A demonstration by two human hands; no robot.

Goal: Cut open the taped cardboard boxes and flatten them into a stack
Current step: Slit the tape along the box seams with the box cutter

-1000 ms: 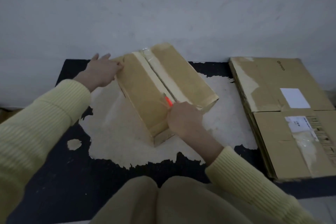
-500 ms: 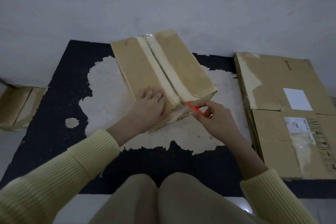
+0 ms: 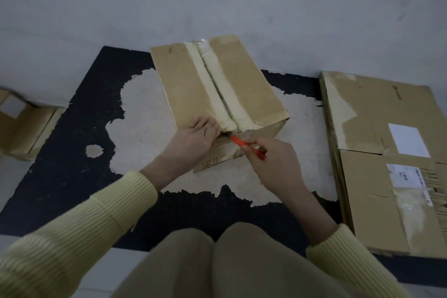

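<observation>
A taped cardboard box (image 3: 188,84) lies on a worn black mat (image 3: 72,147), its pale tape seam (image 3: 217,89) running from the wall towards me. My left hand (image 3: 193,140) rests on the box's near left corner, fingers flat by the seam's end. My right hand (image 3: 273,159) grips an orange cutter (image 3: 244,145); its tip touches the near end of the seam at the box's front edge. A stack of flattened boxes (image 3: 387,152) lies to the right.
Another cardboard box (image 3: 21,128) sits at the left edge, partly out of view. A grey wall (image 3: 217,2) stands right behind the box. My knees (image 3: 217,261) are at the bottom, close to the mat's near edge.
My left hand left the box's far left corner and came down onto its near corner. My right hand drew the cutter off the top seam to the front edge.
</observation>
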